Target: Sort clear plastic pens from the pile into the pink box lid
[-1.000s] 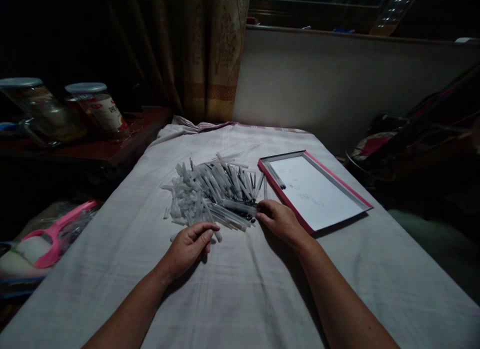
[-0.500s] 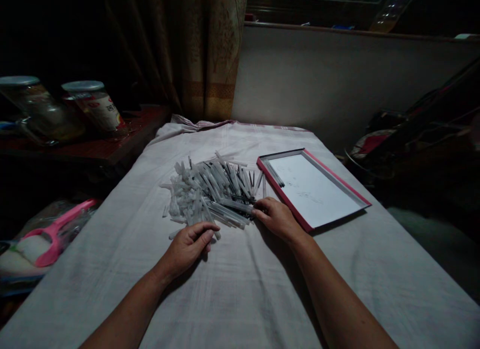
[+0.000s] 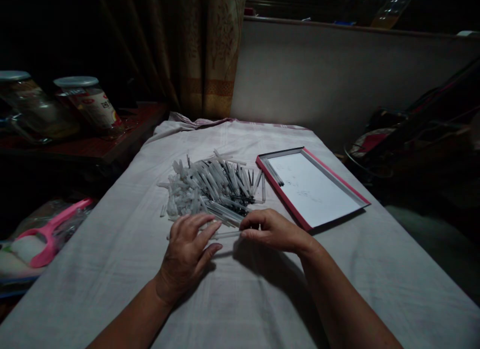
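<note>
A heap of pen parts (image 3: 210, 181), clear barrels, dark-tipped refills and whitish caps, lies on the white cloth. Thumb and fingers of my right hand (image 3: 275, 231) pinch the right end of a thin, pale pen tube (image 3: 228, 234) just in front of the heap. Its left end reaches my left hand (image 3: 185, 249), whose thumb and fingers are apart around it; whether they touch it is unclear. Beyond my right hand lies a shallow red-edged box lid (image 3: 305, 223) with a white inside, where a few pens or refills (image 3: 275, 173) lie along the left side.
The cloth-covered table (image 3: 225, 309) ends at a wall (image 3: 318, 79) and a curtain (image 3: 217, 54). Left of it stand a lidded jar (image 3: 92, 106) and a glass mug (image 3: 41, 114) on a dark red surface. A pink-handled item (image 3: 48, 239) sits lower left.
My right hand has moved left and nearer me, away from the heap's edge, with the pale tube. My left hand has turned and spread its fingers.
</note>
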Demonstrator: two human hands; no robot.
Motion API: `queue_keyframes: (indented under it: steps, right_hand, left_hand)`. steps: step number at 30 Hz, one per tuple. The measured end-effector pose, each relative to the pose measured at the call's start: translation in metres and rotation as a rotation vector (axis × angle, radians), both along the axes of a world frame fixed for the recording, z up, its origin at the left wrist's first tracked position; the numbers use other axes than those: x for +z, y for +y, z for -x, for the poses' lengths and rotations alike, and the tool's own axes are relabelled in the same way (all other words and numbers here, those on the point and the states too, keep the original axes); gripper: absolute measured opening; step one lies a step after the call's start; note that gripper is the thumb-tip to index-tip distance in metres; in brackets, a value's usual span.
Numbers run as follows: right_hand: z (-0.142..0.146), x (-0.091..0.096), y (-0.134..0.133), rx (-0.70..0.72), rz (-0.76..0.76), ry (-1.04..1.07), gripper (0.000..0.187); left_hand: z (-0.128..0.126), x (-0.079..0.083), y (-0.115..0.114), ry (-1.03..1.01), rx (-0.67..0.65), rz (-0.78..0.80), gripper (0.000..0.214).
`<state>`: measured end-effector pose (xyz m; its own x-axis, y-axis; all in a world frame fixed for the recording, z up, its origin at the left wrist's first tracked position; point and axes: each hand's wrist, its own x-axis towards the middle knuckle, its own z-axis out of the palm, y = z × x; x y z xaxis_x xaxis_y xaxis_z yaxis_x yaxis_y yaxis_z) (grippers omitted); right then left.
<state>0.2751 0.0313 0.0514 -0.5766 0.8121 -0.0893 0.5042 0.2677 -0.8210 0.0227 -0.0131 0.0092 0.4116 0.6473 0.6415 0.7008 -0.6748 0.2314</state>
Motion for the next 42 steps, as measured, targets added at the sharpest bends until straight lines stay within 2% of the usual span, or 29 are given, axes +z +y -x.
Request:
queue_keyframes:
  steps: [2,4,6,8,9,12,15,18,21,26,29,33,42]
  right_hand:
    - [0.004,-0.004,0.001,0.010,0.023,0.037,0.019]
    - [0.000,-0.010,0.006,-0.081,-0.013,0.048,0.021]
    - [-0.007,-0.019,0.013,-0.291,-0.142,-0.024,0.024]
    - [-0.015,-0.028,0.018,-0.504,-0.297,-0.217,0.027]
    - [-0.018,-0.032,0.020,-0.566,-0.351,-0.338,0.028]
    - [-0.019,-0.039,0.022,-0.572,-0.398,-0.629,0.027]
    - [-0.015,-0.040,0.021,-0.564,-0.414,-0.718,0.021]
    - [-0.016,-0.037,0.021,-0.561,-0.440,-0.663,0.016]
    - [-0.025,-0.029,0.021,-0.516,-0.401,-0.524,0.015]
    - [-0.041,-0.006,0.017,-0.489,-0.307,-0.029,0.020]
    - [-0.043,0.006,0.013,-0.494,-0.234,0.139,0.024]
    - [-0.040,0.014,0.010,-0.471,-0.199,0.175,0.023]
    - [-0.041,0.012,0.009,-0.422,-0.213,0.158,0.020]
  left_hand:
    - [-0.001,-0.003,0.001,0.067,-0.042,0.077,0.020]
    - [0.000,-0.006,0.003,0.060,-0.031,0.121,0.019]
    - [0.001,-0.008,0.004,0.022,0.009,0.133,0.023]
    - [0.003,-0.009,0.005,-0.015,0.048,0.152,0.025]
    - [0.003,-0.009,0.006,-0.031,0.067,0.162,0.025]
    - [0.004,-0.009,0.007,-0.065,0.113,0.171,0.025]
    - [0.006,-0.009,0.008,-0.077,0.130,0.147,0.025]
    - [0.008,-0.009,0.010,-0.087,0.122,0.123,0.023]
    - [0.011,-0.012,0.012,-0.117,0.111,0.103,0.021]
    - [0.018,-0.018,0.016,-0.133,0.199,0.111,0.023]
    - [0.021,-0.019,0.017,-0.119,0.243,0.118,0.024]
    - [0.021,-0.018,0.017,-0.109,0.237,0.120,0.023]
    - [0.021,-0.018,0.017,-0.090,0.222,0.136,0.024]
